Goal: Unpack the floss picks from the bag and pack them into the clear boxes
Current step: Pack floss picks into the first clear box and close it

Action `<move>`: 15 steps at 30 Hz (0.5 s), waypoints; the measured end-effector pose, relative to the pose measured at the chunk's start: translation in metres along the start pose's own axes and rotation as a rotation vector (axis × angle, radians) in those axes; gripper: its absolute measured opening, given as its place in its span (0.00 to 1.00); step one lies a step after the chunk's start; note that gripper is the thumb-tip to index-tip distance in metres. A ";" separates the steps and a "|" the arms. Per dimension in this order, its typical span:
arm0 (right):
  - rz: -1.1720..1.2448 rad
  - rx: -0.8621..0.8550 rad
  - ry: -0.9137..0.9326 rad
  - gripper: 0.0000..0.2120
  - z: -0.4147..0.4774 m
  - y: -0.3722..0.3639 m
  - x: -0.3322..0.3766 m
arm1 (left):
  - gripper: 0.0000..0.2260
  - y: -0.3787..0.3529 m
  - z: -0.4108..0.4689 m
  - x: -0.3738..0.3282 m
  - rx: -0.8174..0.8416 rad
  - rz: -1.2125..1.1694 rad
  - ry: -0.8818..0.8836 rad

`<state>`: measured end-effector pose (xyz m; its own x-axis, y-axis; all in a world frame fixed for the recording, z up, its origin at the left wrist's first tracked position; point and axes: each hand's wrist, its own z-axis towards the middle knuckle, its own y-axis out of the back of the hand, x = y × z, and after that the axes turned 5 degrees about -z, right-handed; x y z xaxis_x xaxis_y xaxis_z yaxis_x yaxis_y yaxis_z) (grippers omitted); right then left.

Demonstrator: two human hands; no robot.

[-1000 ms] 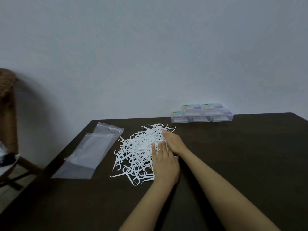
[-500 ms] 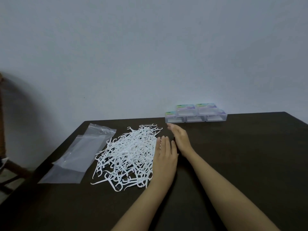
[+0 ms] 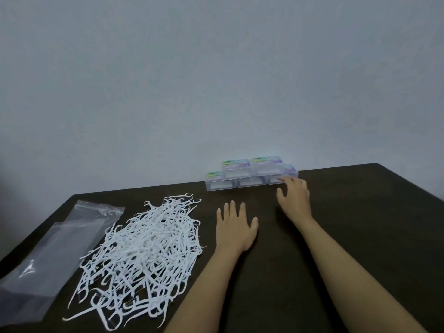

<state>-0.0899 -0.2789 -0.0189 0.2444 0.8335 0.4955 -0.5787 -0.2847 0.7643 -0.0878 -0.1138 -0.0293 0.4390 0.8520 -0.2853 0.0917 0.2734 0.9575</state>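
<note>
Nearest, the floss picks lie heaped on the tabletop, left of both hands, with the bag flat further left. Left hand: palm down, fingers spread, holding nothing, just beside the heap. Right hand: farther out, fingers loosely spread, empty, fingertips at the clear boxes; contact cannot be confirmed. Boxes are stacked in a left-to-right row at the far edge, nearer the right hand.

Indoor rm: dark table, pale wall.
</note>
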 end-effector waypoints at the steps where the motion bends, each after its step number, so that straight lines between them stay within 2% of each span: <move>1: -0.051 -0.012 0.025 0.19 0.007 -0.002 -0.004 | 0.27 -0.001 0.008 -0.002 0.021 0.014 0.010; 3: -0.149 -0.036 0.084 0.24 0.019 -0.006 -0.006 | 0.28 -0.001 0.021 -0.004 0.050 0.043 0.026; 8: -0.303 0.032 0.149 0.34 0.045 -0.023 -0.006 | 0.30 -0.001 0.041 -0.003 0.112 0.068 0.034; 11: -0.310 0.023 0.187 0.33 0.057 -0.032 -0.007 | 0.31 -0.002 0.045 0.000 0.110 0.081 0.026; 15: -0.319 -0.095 0.220 0.28 0.061 -0.035 -0.010 | 0.30 -0.003 0.046 0.001 0.113 0.071 0.021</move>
<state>-0.0244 -0.3060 -0.0256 0.2566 0.9576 0.1311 -0.5722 0.0412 0.8191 -0.0463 -0.1342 -0.0305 0.4293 0.8768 -0.2165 0.1616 0.1613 0.9736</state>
